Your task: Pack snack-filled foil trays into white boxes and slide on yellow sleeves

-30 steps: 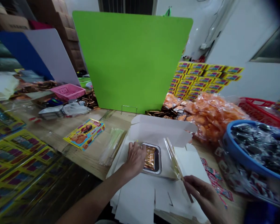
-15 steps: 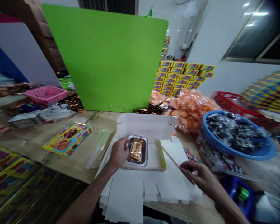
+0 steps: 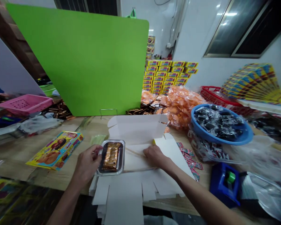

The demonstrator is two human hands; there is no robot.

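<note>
My left hand (image 3: 87, 162) grips the left edge of a clear plastic tray (image 3: 111, 157) that holds a brown and gold wrapped snack. The tray sits at the left side of an open white carton (image 3: 137, 134) with its lid flap standing up. My right hand (image 3: 154, 155) lies on the carton's floor, fingers curled on a thin clear sleeve (image 3: 137, 153) stretched across it. Several flat white carton blanks (image 3: 128, 195) lie stacked under and in front of the carton.
A green board (image 3: 84, 59) stands behind. A yellow printed box (image 3: 55, 150) lies left. Right are a blue bowl of dark wrapped sweets (image 3: 221, 123), orange snack bags (image 3: 180, 103), a red basket (image 3: 215, 97), a blue tape dispenser (image 3: 226, 184) and stacked yellow boxes (image 3: 166, 75).
My left hand has slid the tray to the left, out of the carton's middle. My right hand has come in from the lower right onto the carton floor. The view has swung right.
</note>
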